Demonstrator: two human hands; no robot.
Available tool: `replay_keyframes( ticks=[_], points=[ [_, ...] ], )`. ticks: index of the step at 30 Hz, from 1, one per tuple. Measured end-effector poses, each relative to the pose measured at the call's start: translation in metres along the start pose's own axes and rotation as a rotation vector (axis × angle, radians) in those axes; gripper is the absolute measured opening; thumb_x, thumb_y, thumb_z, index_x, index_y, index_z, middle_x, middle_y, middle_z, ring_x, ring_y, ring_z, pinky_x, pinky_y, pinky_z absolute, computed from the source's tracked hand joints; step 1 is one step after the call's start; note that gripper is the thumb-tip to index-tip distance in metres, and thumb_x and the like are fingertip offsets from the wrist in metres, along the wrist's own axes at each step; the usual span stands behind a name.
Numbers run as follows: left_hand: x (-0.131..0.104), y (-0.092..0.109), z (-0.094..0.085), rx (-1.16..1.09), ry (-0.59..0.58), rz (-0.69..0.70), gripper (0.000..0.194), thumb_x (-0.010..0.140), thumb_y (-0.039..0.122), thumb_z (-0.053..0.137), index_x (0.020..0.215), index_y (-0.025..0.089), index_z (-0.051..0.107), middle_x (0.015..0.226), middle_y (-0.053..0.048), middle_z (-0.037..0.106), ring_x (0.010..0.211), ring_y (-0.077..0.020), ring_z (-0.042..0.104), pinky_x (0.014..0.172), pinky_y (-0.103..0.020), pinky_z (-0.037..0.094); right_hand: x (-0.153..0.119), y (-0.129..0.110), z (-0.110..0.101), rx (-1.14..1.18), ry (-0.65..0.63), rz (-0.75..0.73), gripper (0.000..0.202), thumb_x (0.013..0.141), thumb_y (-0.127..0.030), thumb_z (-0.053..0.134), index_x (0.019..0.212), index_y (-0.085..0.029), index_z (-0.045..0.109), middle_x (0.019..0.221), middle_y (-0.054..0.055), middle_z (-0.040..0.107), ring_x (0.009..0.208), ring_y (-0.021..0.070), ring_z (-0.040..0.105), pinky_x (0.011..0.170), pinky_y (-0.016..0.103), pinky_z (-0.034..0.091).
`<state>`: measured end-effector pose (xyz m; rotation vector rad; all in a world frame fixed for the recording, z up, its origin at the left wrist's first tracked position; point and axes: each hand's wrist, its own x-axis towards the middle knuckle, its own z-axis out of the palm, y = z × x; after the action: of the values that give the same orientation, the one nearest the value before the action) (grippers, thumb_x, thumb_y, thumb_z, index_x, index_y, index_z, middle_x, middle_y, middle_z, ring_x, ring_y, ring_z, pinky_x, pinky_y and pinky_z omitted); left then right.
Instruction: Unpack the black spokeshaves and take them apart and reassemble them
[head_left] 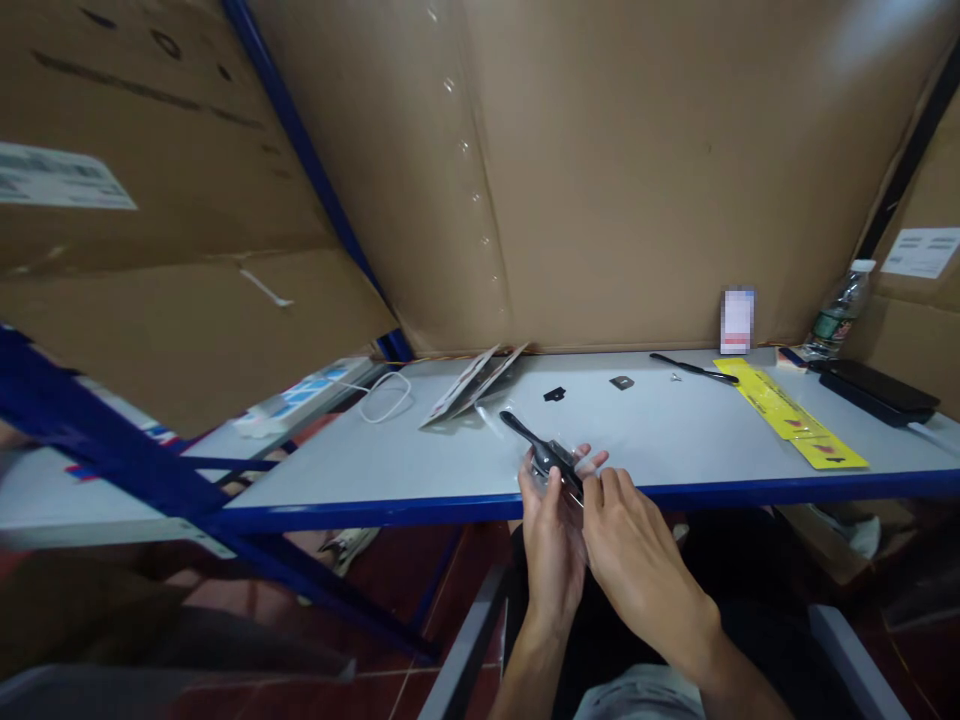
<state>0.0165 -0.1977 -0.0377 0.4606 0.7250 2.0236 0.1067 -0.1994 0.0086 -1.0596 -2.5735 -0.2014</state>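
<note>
My left hand [551, 535] is closed round a black-handled tool [541, 455] with a wide, rounded, shiny head. Clear plastic film seems to lie about it, and its handle points up and left over the table's front edge. At the lower end of the tool, the fingers of my right hand [630, 545] are pinched together; what exactly they grip is hidden. Beyond my hands lie a small black part [554, 395], a small dark metal plate [622, 383] and a tiny silvery piece [676, 378]. Further right is a slim black stick [694, 369].
Folded cards [469, 388] stand at the back left, near a white cable [386, 398]. A yellow card strip [787, 415], black case [877, 390], water bottle [836, 315] and blurred upright phone-like object [737, 320] are on the right. Cardboard walls [600, 180] enclose the grey table [337, 465].
</note>
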Motion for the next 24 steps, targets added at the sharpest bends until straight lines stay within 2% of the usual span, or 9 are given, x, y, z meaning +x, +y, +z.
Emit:
replay_keyframes(
  ticks=[2,5,8,12,15,17,20,22,24],
  points=[
    [0.000,-0.001,0.001,0.037,-0.007,0.033,0.058,0.093,0.041,0.071,0.142,0.031,0.042,0.123,-0.011,0.073,0.114,-0.0279,0.073,0.103,-0.046,0.052,0.004,0.006,-0.003,0.107,-0.014,0.016,0.028,0.096,-0.004,0.048,0.117,-0.013,0.063,0.102,0.015,0.074,0.097,0.0271,0.070,0.078,0.034,0.056],
    [0.000,-0.001,0.002,0.074,-0.033,0.090,0.062,0.093,0.044,0.070,0.145,0.030,0.040,0.122,-0.011,0.073,0.111,-0.0255,0.073,0.101,-0.042,0.054,0.012,0.016,-0.005,0.371,-0.007,0.141,0.026,0.106,-0.018,0.040,0.118,-0.017,0.063,0.091,0.009,0.077,0.083,0.0229,0.074,0.071,0.029,0.050],
    [0.001,-0.001,0.002,0.072,-0.058,0.126,0.065,0.092,0.042,0.073,0.146,0.029,0.041,0.121,-0.010,0.073,0.112,-0.0233,0.072,0.102,-0.038,0.053,0.018,0.020,-0.001,0.566,0.026,0.191,0.029,0.109,-0.024,0.037,0.123,-0.021,0.061,0.095,0.006,0.078,0.083,0.0206,0.075,0.074,0.027,0.048],
    [0.000,-0.005,0.003,0.008,-0.099,0.013,0.067,0.090,0.036,0.075,0.146,0.031,0.038,0.128,-0.011,0.071,0.119,-0.0259,0.070,0.105,-0.042,0.052,0.021,0.012,0.005,0.378,-0.077,0.249,0.032,0.108,-0.025,0.035,0.131,-0.019,0.058,0.095,0.012,0.078,0.086,0.0268,0.075,0.073,0.032,0.047],
    [-0.003,-0.007,0.005,-0.002,-0.068,0.016,0.068,0.088,0.031,0.077,0.145,0.031,0.038,0.131,-0.011,0.071,0.120,-0.0263,0.070,0.107,-0.043,0.051,0.021,0.011,0.009,0.293,-0.111,0.343,0.031,0.108,-0.028,0.037,0.130,-0.016,0.056,0.091,0.015,0.077,0.083,0.0293,0.075,0.071,0.034,0.047],
    [-0.004,-0.007,0.006,-0.001,-0.027,0.061,0.072,0.086,0.029,0.079,0.145,0.030,0.038,0.131,-0.012,0.071,0.118,-0.0264,0.071,0.108,-0.043,0.050,0.019,0.016,0.010,0.394,-0.092,0.319,0.024,0.107,-0.029,0.042,0.124,-0.018,0.056,0.091,0.012,0.076,0.084,0.0274,0.074,0.072,0.033,0.048],
    [-0.003,-0.005,0.006,-0.016,0.022,0.115,0.078,0.084,0.028,0.080,0.148,0.030,0.035,0.130,-0.013,0.071,0.118,-0.0280,0.072,0.110,-0.046,0.049,0.014,0.028,0.010,0.614,-0.035,0.155,0.016,0.100,-0.023,0.056,0.116,-0.023,0.057,0.105,0.007,0.074,0.097,0.0232,0.072,0.081,0.031,0.051],
    [-0.001,-0.005,0.005,-0.031,0.029,0.135,0.080,0.085,0.029,0.080,0.149,0.031,0.033,0.132,-0.013,0.070,0.121,-0.0293,0.070,0.113,-0.048,0.046,0.010,0.030,0.008,0.609,-0.009,0.104,0.020,0.096,-0.018,0.060,0.115,-0.024,0.060,0.114,0.007,0.072,0.104,0.0232,0.070,0.088,0.032,0.051],
    [-0.001,-0.006,0.003,-0.036,0.023,0.141,0.078,0.087,0.030,0.078,0.150,0.033,0.032,0.137,-0.013,0.068,0.126,-0.0302,0.067,0.115,-0.050,0.044,0.006,0.025,0.007,0.503,-0.027,0.113,0.023,0.097,-0.015,0.055,0.118,-0.022,0.062,0.117,0.010,0.070,0.101,0.0253,0.070,0.088,0.035,0.052]
  ],
)
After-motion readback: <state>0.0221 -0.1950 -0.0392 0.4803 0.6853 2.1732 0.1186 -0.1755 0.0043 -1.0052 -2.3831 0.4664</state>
